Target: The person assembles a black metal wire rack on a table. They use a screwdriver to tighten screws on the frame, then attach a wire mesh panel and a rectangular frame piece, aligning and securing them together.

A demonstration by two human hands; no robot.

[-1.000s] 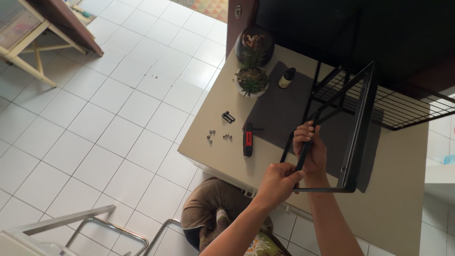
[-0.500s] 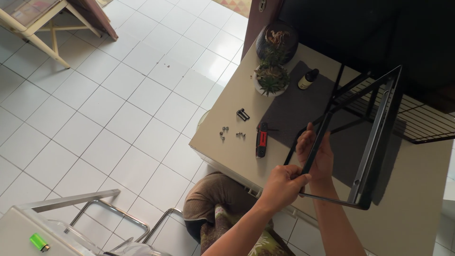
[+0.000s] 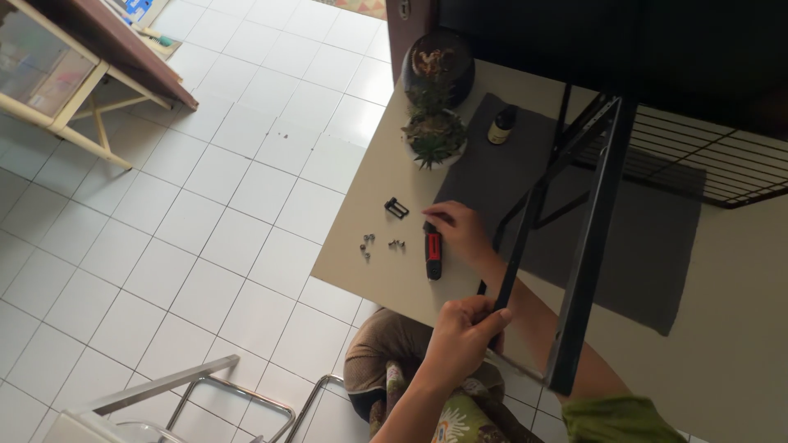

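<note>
In the middle of the frame a few small screws [image 3: 371, 243] and a black bracket [image 3: 396, 207] lie loose on the beige table [image 3: 365, 215], and just to their right the right hand [image 3: 460, 232] has left the frame and now rests its curled fingers against the red-and-black screwdriver [image 3: 432, 253], though I cannot tell if they have closed on it. Lower centre, the left hand [image 3: 460, 336] stays clamped around the black metal frame [image 3: 594, 246], which stands tilted on the grey mat [image 3: 648, 238] at centre right. It looks like holding has given way to fetching the tool.
</note>
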